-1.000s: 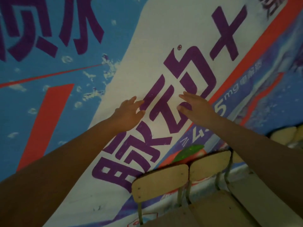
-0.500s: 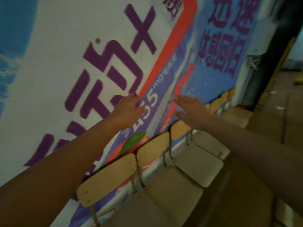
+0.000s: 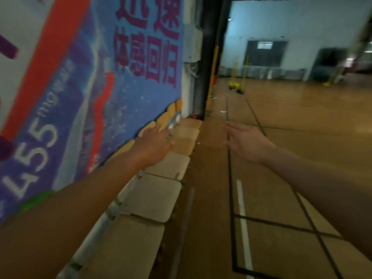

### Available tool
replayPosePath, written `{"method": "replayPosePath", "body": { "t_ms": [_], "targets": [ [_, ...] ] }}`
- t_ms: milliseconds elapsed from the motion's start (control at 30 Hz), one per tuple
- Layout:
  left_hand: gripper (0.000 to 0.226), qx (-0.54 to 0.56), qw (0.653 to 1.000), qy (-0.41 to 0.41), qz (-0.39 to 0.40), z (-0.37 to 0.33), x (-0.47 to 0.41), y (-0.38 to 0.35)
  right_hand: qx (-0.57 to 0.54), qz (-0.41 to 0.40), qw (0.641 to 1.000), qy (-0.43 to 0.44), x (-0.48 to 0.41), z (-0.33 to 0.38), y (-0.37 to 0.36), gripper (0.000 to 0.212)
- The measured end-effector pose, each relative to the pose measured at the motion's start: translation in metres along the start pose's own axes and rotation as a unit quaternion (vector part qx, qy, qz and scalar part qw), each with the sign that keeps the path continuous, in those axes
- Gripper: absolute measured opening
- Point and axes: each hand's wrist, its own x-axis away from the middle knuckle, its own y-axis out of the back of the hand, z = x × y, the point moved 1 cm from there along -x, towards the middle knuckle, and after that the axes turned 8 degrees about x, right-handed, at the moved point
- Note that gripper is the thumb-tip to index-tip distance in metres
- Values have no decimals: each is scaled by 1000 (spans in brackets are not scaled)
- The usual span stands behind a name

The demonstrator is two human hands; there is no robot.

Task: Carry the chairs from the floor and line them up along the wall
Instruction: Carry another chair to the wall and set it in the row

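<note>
A row of several wooden chairs (image 3: 153, 196) with pale seats stands side by side, backs against the wall with the blue, red and purple banner (image 3: 84, 81). The row runs from the bottom left to the far end of the banner. My left hand (image 3: 153, 143) is stretched out above the seats, fingers straight, holding nothing. My right hand (image 3: 246, 140) is stretched out over the floor beside the row, fingers straight and empty.
A wooden sports floor (image 3: 291, 158) with black and white lines spreads to the right. A dark pillar (image 3: 209, 57) stands past the end of the banner. Yellow stands (image 3: 237, 83) sit far off near the back wall.
My view has swung right, from the banner close up to along the chair row and out over the hall floor. Both hands stay stretched out and empty.
</note>
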Motion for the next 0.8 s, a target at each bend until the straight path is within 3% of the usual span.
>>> {"method": "replayPosePath", "body": {
  "t_ms": [333, 433, 667, 800],
  "targets": [
    [59, 49, 968, -235, 77, -156, -53, -53, 14, 50, 965, -256, 139, -101, 13, 56],
    [59, 45, 938, -326, 113, -215, -46, -80, 9, 60, 937, -344, 206, -119, 19, 56],
    [61, 78, 863, -448, 222, -356, 16, -164, 37, 109, 862, -494, 375, -135, 25, 58],
    [60, 111, 802, -527, 259, -462, 75, -189, 63, 139, 802, -577, 483, -142, 50, 58]
  ]
}}
